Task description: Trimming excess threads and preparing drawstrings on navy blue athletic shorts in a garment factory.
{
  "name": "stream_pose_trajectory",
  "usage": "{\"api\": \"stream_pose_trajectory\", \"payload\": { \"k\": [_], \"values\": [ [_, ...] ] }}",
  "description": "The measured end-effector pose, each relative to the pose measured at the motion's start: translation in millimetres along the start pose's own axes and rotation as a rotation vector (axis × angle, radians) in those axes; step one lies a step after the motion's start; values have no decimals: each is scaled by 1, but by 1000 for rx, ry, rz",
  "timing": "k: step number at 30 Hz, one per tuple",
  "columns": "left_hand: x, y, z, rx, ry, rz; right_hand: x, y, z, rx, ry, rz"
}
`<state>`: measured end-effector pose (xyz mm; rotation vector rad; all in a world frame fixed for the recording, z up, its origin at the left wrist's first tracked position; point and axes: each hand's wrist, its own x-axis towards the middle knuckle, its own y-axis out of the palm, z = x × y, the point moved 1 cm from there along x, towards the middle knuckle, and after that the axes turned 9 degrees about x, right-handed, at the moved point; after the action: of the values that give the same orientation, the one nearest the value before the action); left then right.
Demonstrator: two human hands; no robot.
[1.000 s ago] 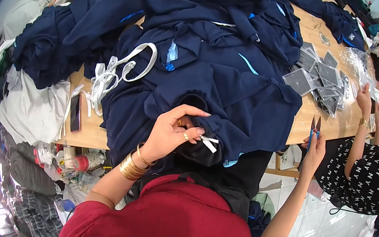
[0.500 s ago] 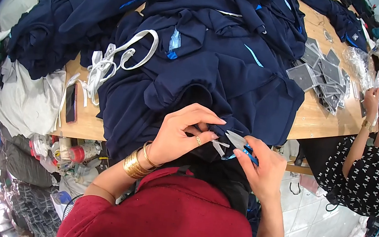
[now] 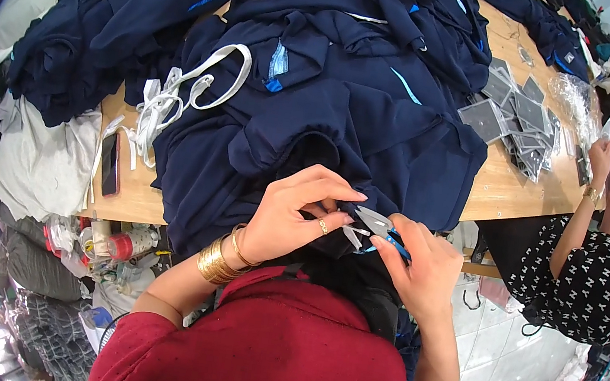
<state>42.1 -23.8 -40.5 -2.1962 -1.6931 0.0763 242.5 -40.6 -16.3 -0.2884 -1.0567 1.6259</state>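
My right hand (image 3: 423, 266) is closed around small thread snips (image 3: 375, 220) with blue handles, their grey blades pointing left. Just in front of the blades, my left hand (image 3: 303, 206) pinches an edge of a navy garment (image 3: 275, 124), thumb and forefinger close to the blade tips. A short white strip (image 3: 351, 236) hangs at that spot, below the fingertips. Exactly what the blades touch is too small to tell. The garment spreads from my lap up over the table, with a light blue tag on it.
More navy clothing (image 3: 159, 6) covers the wooden table (image 3: 508, 189). White tape (image 3: 156, 111) lies coiled at left beside a phone (image 3: 111, 163). Grey cards in clear bags (image 3: 515, 111) lie at right, where another person (image 3: 582, 268) handles plastic. Full bags and spools crowd the lower left.
The snips have shifted slightly left toward my left fingertips, and their blades look closer together. My left hand keeps its pinch. The view has shifted a little.
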Motion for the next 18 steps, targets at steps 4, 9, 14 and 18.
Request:
{"api": "stream_pose_trajectory", "payload": {
  "k": [4, 9, 14, 18],
  "values": [
    [1, -1, 2, 7, -6, 5, 3, 2, -1, 1, 7, 0],
    [0, 0, 0, 16, -2, 7, 1, 2, 0, 10, 21, 9],
    [-1, -1, 0, 20, 4, 0, -2, 3, -5, 385, 489, 31],
    [-3, -1, 6, -81, -55, 6, -7, 27, -27, 1115, 751, -90]
  ]
}}
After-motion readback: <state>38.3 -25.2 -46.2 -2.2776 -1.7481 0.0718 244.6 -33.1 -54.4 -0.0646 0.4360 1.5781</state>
